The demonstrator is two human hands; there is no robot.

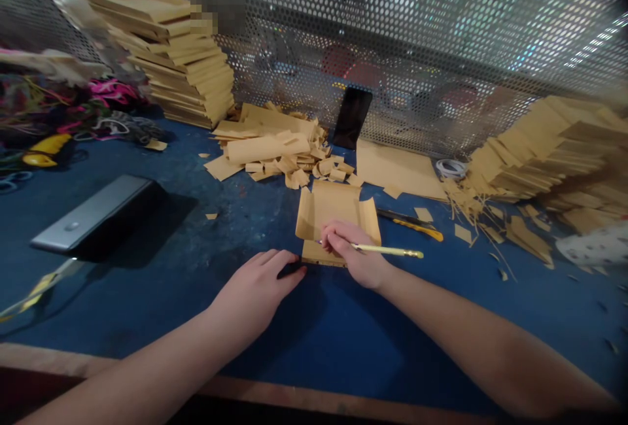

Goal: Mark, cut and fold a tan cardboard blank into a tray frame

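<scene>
while flat-lying, creased tan cardboard piece [330, 210]

Blue table [304, 346], wooden front edge. On it: a folded card piece [333, 209] mid-table, a scrap heap [275, 147] behind it, card stacks far left [181, 59] and right [549, 150], a yellow knife [417, 223], a grey box [93, 216] left, tape roll [451, 168], a dark phone [352, 118] leaning on the mesh.

Right hand [354, 252] pinches a yellow pencil [387, 250] on the folded cardboard piece [336, 210]. Left hand [260, 284] lies flat at its 8 o'clock, fingers [289, 267] touching a black object [290, 271].
</scene>
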